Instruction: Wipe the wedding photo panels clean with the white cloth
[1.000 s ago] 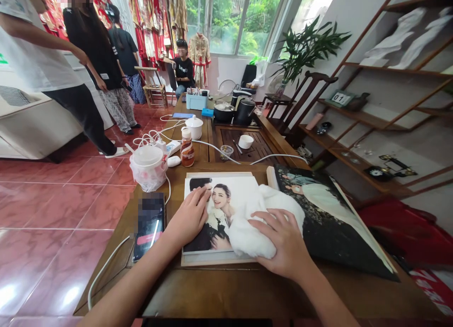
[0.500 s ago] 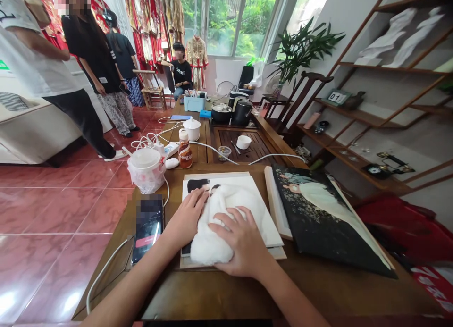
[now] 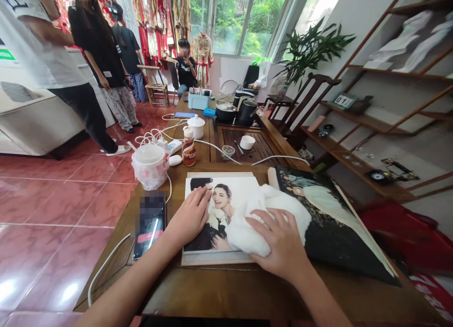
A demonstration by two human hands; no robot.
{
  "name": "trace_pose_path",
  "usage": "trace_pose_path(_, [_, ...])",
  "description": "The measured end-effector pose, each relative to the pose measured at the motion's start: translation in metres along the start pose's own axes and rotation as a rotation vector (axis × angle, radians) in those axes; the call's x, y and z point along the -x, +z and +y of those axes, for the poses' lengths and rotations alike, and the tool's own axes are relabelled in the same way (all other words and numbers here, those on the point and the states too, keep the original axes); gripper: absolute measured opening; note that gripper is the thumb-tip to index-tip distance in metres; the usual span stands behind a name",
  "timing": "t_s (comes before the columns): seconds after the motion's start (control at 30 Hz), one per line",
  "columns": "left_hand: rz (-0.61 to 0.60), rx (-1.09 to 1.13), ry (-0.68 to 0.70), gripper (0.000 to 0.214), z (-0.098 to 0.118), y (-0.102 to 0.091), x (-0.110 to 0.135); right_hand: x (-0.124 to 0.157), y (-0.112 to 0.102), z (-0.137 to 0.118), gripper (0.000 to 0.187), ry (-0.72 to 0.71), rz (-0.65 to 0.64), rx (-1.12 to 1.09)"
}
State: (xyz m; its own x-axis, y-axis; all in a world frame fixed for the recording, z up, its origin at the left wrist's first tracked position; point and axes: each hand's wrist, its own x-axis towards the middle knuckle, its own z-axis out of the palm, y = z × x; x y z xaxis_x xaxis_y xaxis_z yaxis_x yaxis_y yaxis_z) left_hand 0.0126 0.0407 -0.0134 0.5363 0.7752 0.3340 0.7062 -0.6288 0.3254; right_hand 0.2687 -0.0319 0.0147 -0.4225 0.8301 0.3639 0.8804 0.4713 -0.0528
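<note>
Towel (image 3: 244, 230) beneath the flat, unclenched right grip (image 3: 281, 244); left grip (image 3: 191, 216) likewise flat on the photo print (image 3: 244, 188)

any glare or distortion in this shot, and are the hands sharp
Head view: daylight blows out the window and glares on the floor tiles; the wide angle skews the shelves; left hand, right hand and white cloth are sharp.

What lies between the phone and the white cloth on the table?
In the head view, the left hand lies flat on the photo print, between the phone and the white cloth.
</note>
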Motion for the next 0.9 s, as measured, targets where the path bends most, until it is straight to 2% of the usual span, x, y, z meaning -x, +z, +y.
trace_pose_path(0.17, [-0.010,-0.009,-0.012,0.043,0.004,0.000,-0.002,-0.025,0.002,-0.037,0.060,-0.110,-0.110,-0.076])
trace_pose_path(0.3, [-0.009,0.029,0.000,0.044,0.005,0.000,-0.002,-0.034,0.003,-0.049,0.062,-0.164,-0.146,-0.132])
trace_pose_path(0.43, [0.007,0.025,-0.004,0.043,0.006,-0.001,-0.002,-0.025,0.000,-0.036,0.060,-0.135,-0.143,-0.150])
trace_pose_path(0.7, [0.025,0.017,0.007,0.043,0.000,-0.005,0.000,0.004,-0.006,0.005,0.056,0.007,-0.009,-0.037])
trace_pose_path(0.8, [0.011,-0.005,0.010,0.044,-0.001,-0.005,-0.001,0.002,-0.006,0.005,0.054,0.017,-0.003,-0.003])
trace_pose_path(0.9, [0.000,-0.020,0.006,0.044,0.002,-0.004,-0.002,-0.007,-0.005,-0.008,0.055,-0.006,-0.024,-0.005])
